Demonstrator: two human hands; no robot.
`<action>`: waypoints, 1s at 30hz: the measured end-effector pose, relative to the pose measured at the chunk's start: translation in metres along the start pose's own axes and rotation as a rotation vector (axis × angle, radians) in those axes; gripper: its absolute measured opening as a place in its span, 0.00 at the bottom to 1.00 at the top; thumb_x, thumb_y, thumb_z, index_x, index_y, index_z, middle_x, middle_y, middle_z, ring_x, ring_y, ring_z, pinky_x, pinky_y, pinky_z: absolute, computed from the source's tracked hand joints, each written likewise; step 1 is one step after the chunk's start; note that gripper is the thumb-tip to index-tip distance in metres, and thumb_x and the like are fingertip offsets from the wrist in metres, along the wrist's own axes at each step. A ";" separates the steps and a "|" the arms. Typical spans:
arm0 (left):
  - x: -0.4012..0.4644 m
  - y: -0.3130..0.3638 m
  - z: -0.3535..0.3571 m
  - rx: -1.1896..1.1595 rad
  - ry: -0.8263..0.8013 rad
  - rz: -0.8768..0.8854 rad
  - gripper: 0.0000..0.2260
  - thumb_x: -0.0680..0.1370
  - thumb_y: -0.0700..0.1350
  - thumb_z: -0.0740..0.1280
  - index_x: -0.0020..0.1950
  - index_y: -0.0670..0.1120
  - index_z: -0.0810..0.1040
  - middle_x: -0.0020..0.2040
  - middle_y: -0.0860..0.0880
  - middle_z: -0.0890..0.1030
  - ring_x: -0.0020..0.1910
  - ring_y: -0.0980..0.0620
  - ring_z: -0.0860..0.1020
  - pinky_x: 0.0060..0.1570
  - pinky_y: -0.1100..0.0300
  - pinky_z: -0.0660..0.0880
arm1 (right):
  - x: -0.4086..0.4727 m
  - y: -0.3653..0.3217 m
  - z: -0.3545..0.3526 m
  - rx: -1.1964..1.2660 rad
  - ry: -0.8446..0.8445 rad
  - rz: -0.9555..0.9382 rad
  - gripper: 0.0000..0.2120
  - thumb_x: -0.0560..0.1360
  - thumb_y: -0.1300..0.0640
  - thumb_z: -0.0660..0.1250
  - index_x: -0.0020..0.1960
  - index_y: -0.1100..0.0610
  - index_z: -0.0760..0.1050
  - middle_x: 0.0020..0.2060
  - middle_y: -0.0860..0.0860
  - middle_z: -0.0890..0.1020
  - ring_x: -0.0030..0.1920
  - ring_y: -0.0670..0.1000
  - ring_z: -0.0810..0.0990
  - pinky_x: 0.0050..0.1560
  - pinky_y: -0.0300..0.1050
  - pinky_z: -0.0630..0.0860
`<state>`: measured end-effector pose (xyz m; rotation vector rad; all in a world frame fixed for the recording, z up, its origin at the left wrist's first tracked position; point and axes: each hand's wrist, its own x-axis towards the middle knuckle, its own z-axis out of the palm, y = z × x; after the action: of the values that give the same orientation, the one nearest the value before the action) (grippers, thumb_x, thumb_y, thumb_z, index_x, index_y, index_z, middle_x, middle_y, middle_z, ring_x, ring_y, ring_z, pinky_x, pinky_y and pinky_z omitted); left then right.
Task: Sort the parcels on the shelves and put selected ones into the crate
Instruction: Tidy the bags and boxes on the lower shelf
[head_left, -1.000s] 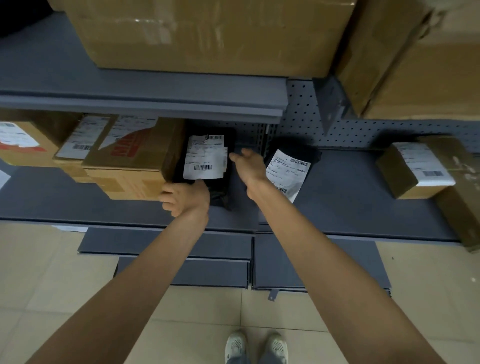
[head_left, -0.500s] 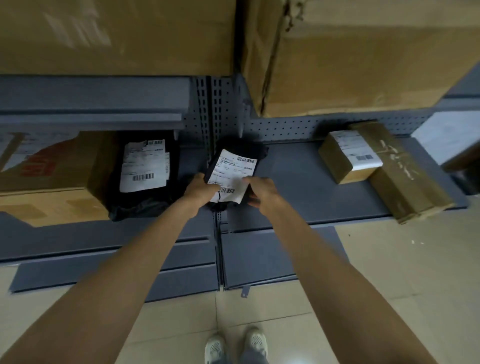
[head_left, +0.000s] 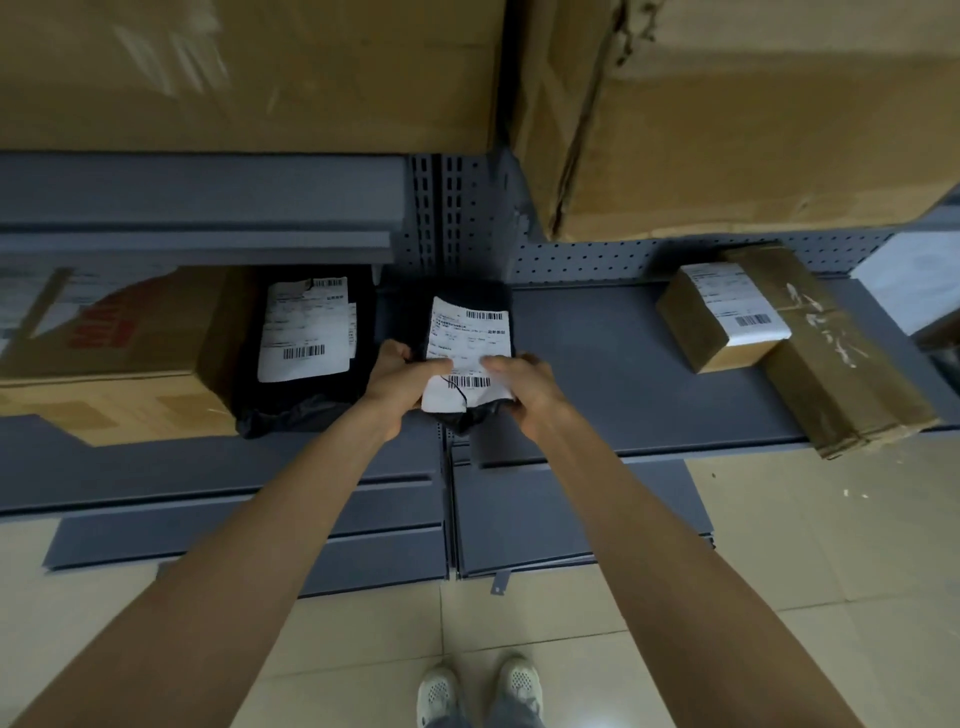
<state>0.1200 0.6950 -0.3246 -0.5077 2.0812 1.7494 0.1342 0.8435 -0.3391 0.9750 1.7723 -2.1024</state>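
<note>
Left of frame, middle shelf: brown carton with red print (head_left: 111, 358), then a black poly mailer (head_left: 306, 353) propped beside it, label facing out. Centre: left hand (head_left: 397, 382) gripping the left edge of a smaller black parcel (head_left: 470, 358), thumb laid over the white label; right hand (head_left: 524, 387) gripping the right edge, thumb on the label near the lower barcode. Both curled round the bag, parcel tilted up off the grey shelf (head_left: 597, 374), lower end bunched between the wrists. Right: small labelled box (head_left: 722, 317) leaning against a long taped carton (head_left: 841, 364). Overhead, large cartons fill the upper frame. No crate in view.

Step judged: reading the label to decide keep or pick. Best done by flattening the creased label with both thumbs, keeping barcode uncovered, supporting the floppy bag underneath so contents do not slump. Likely soft and light.
</note>
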 end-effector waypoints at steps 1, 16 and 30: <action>-0.001 -0.003 -0.002 0.017 0.018 0.005 0.19 0.73 0.41 0.73 0.56 0.43 0.65 0.49 0.48 0.76 0.42 0.54 0.77 0.36 0.60 0.74 | 0.000 0.000 0.003 -0.006 -0.002 -0.027 0.14 0.73 0.65 0.70 0.56 0.60 0.71 0.52 0.56 0.82 0.50 0.57 0.83 0.49 0.50 0.80; 0.014 0.004 -0.027 0.696 0.204 0.147 0.24 0.76 0.35 0.63 0.71 0.40 0.65 0.50 0.42 0.79 0.44 0.47 0.75 0.34 0.56 0.71 | 0.021 -0.004 0.053 -0.661 0.041 -0.171 0.16 0.71 0.54 0.69 0.55 0.62 0.78 0.55 0.57 0.81 0.56 0.58 0.80 0.57 0.52 0.79; -0.004 0.041 0.054 0.805 0.272 0.505 0.23 0.78 0.43 0.63 0.73 0.43 0.65 0.71 0.40 0.65 0.69 0.39 0.63 0.65 0.50 0.65 | 0.012 -0.042 -0.030 -0.603 0.389 -0.515 0.06 0.78 0.61 0.65 0.52 0.63 0.77 0.57 0.61 0.77 0.58 0.61 0.75 0.50 0.47 0.71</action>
<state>0.1058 0.7547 -0.2957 0.0357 3.0373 0.8972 0.1116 0.8855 -0.3145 0.8426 2.8711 -1.4605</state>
